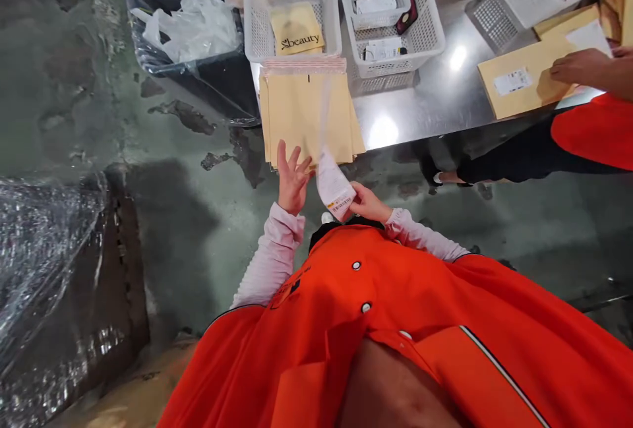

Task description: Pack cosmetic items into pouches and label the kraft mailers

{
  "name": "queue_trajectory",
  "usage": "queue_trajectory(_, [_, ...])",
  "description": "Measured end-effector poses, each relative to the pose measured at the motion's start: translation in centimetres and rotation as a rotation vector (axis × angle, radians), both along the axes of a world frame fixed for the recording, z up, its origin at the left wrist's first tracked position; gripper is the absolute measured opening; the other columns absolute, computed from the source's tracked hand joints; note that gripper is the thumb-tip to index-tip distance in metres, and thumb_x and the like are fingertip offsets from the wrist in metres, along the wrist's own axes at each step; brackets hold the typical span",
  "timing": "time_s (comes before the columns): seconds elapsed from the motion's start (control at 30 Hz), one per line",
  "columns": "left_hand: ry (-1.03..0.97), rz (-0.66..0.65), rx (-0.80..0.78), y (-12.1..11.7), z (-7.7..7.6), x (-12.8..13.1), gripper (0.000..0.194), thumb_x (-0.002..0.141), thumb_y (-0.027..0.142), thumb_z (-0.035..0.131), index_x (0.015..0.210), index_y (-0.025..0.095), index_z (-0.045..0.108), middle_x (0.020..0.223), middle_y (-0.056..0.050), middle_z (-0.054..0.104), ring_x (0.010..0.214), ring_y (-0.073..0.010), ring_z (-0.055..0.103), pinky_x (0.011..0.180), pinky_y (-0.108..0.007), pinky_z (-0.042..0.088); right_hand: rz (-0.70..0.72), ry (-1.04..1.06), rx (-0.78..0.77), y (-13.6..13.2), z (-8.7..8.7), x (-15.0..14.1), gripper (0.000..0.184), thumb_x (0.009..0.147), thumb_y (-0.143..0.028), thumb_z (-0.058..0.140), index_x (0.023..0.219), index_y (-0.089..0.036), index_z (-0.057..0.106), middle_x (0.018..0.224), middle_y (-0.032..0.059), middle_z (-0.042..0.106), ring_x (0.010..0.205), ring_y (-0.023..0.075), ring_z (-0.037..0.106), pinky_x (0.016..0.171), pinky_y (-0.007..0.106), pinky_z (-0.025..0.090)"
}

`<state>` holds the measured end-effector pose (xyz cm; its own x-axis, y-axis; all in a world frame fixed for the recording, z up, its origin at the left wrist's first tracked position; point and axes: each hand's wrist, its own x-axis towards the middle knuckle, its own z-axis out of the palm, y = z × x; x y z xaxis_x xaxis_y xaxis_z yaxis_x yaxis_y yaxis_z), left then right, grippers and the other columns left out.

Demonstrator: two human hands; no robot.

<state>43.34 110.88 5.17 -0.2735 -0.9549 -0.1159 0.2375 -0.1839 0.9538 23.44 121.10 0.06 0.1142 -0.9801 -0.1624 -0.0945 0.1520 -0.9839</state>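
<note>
My right hand (366, 202) pinches the lower end of a white label strip (332, 181) with a printed barcode, held in front of my body. The strip's pale upper part trails up over a stack of tan padded envelopes (306, 115) at the table's front edge. Beside the strip, my left hand (293, 181) is raised with its fingers spread and nothing visible in it. Its fingertips are close to the stack's lower edge; whether they touch it I cannot tell.
Behind the envelopes, a white basket (252, 12) holds a tan "beauty" pouch. Right of it, another basket (432, 26) holds labelled items on the metal table (420, 108). A black-lined bin (212, 85) stands left. A co-worker's hand (576, 65) rests on an envelope at right.
</note>
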Motion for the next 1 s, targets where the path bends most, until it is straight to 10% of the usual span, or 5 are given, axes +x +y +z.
queue_trajectory(0.23, [-0.086,0.069,0.145,-1.2,-1.8,-1.0,0.109,0.047,0.056,0.099,0.14,0.023,0.053,0.128,-0.017,0.072,0.115,-0.0307,0.071,0.095,-0.043,0.06,0.284,-0.277,0.092,-1.7,0.3,-0.2,0.033,0.066,-0.03,0.072,0.096,-0.017,0.064,0.092,0.0045,0.075,0.086,0.0204,0.07,0.082,0.037,0.062])
queue_trajectory(0.47, [-0.207,0.145,0.048,-0.5,0.0,0.1,0.076,0.063,0.06,0.089,0.124,0.021,0.065,0.119,-0.013,0.077,0.117,-0.0326,0.071,0.096,-0.043,0.059,0.46,-0.074,-0.028,-2.1,0.6,-3.2,0.054,0.068,-0.025,0.063,0.12,-0.012,0.068,0.112,0.0143,0.075,0.1,0.0271,0.073,0.09,0.046,0.062])
queue_trajectory(0.63, [-0.295,-0.211,0.011,0.6,3.3,1.0,0.048,0.061,0.034,0.083,0.103,0.016,0.07,0.102,-0.012,0.078,0.106,-0.0342,0.073,0.095,-0.046,0.059,0.191,0.392,-0.447,-5.8,6.1,-4.7,0.059,0.08,-0.015,0.056,0.138,-0.017,0.066,0.138,0.0161,0.064,0.132,0.0312,0.059,0.117,0.053,0.045])
queue_trajectory(0.83, [-0.295,-0.637,0.142,0.1,5.1,1.4,0.042,0.053,0.028,0.086,0.09,0.015,0.072,0.077,-0.01,0.071,0.083,-0.0352,0.073,0.078,-0.046,0.06,0.681,0.232,-0.424,-10.2,11.1,-2.2,0.071,0.078,-0.038,0.082,0.143,-0.017,0.064,0.141,0.0112,0.063,0.132,0.0312,0.059,0.112,0.045,0.049])
queue_trajectory(1.0, [-0.239,-0.179,-0.027,0.2,3.3,1.1,0.062,0.058,0.063,0.09,0.096,0.018,0.07,0.096,-0.011,0.076,0.097,-0.0296,0.073,0.088,-0.042,0.059,0.336,-0.083,-0.168,-8.8,8.3,-0.8,0.066,0.069,-0.051,0.088,0.121,-0.015,0.069,0.111,0.0079,0.073,0.102,0.0234,0.068,0.09,0.034,0.057])
